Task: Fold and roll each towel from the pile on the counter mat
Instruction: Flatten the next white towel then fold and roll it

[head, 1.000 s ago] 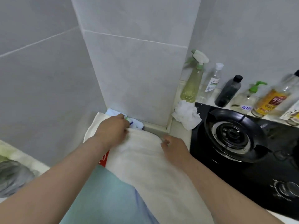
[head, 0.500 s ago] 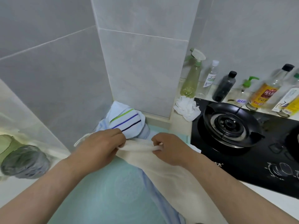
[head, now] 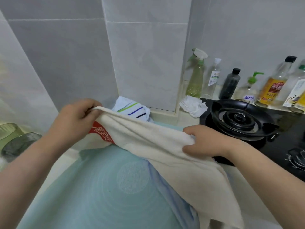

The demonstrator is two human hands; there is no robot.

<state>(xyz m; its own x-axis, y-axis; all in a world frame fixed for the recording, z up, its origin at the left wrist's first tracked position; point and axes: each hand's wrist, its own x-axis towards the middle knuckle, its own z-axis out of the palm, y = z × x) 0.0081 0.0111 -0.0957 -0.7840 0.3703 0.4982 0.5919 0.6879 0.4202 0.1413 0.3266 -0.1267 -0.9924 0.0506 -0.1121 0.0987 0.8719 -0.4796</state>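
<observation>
I have the cream towel (head: 153,141) lifted off the mat (head: 92,192), its top edge stretched between my hands. The left hand (head: 74,120) pinches one corner up near the wall, and the right hand (head: 205,143) clutches the other end in curled fingers, just beside the stove (head: 241,119). The rest drapes down to the near right, over the mat's edge. That side worries me. The right grip looks like a wad, not a clean corner, so the fold may come out skewed. If I swing the cloth right, it could drag across the burner or knock the bottles (head: 196,76) behind it. The hanging tail could slide off the desk (head: 252,217) and pull the towel along. The striped towel (head: 132,109) at the back of the mat sits close enough to snag when I lay this one flat.
</observation>
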